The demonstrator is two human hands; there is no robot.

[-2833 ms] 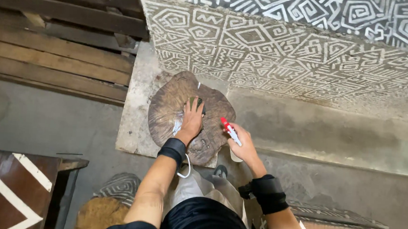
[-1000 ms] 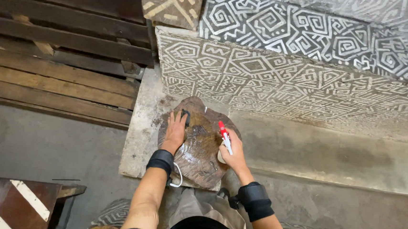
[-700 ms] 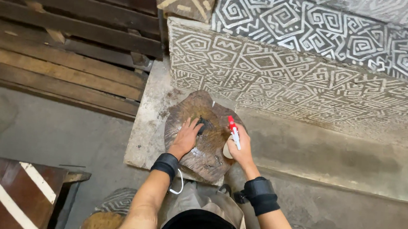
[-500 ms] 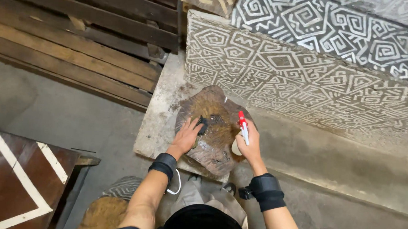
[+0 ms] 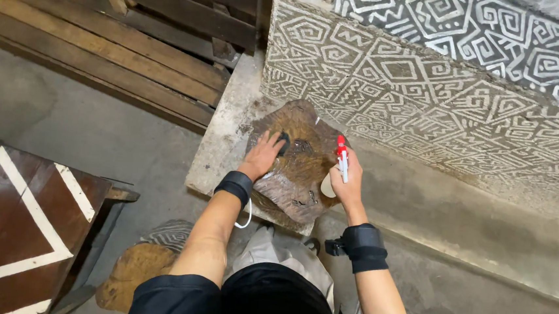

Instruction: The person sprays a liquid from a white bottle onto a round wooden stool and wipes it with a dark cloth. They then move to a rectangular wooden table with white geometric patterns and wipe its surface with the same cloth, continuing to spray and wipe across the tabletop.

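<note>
On the near end of a pale concrete ledge [image 5: 217, 153], close to its front edge, lay a flat, rough-surfaced slab of dark brown wood [image 5: 298, 171], irregular and roughly rounded, with its nearest part jutting just past the ledge's front edge. The person's left hand [image 5: 263, 154] was spread flat on the slab's left half, fingers pressed down over a small dark pad or cloth [image 5: 283, 144] that I could only partly make out. The right hand [image 5: 346, 184] was closed around a small spray bottle with a red and white nozzle [image 5: 342, 158], held upright over the slab's right edge; the pale body of the bottle was mostly hidden in the palm. Both wrists wore black bands. To my eye the slab looked stiff and fairly heavy, coarse enough not to slide readily, though a glossy patch near its middle may have been wet and slicker; lifting it would best be done with two hands under opposite edges, the overhanging near edge offering the easiest purchase. Behind it rose a block wall carved with white geometric patterns [image 5: 427, 102]. Dark wooden planks [image 5: 117, 41] lay to the left of the ledge, and a brown panel with white lines [image 5: 6, 223] stood lower left.
</note>
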